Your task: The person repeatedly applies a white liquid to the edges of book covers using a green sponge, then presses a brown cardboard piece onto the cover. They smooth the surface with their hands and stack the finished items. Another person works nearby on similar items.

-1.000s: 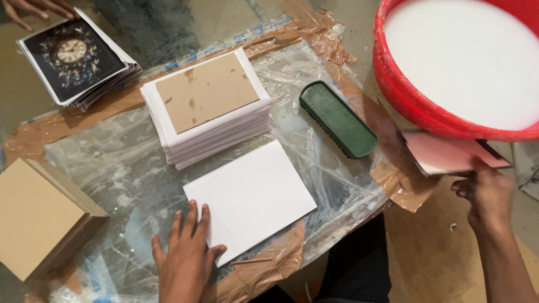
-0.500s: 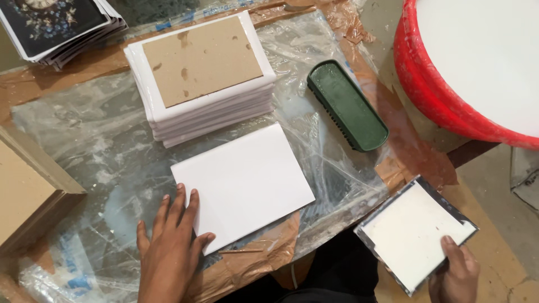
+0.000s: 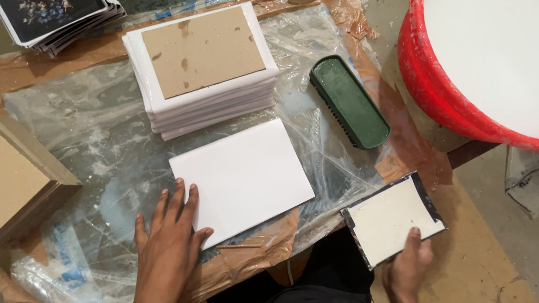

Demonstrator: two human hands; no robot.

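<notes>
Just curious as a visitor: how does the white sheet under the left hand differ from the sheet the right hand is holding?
The white sheet lies flat on the plastic-covered table, pressed at its corner by the left hand; the dark-edged sheet is held off the table's edge by the right hand. The white sheet looks larger and clean white; the dark-edged sheet looks creamier, with a dark border. Both are flat rectangles.
</notes>
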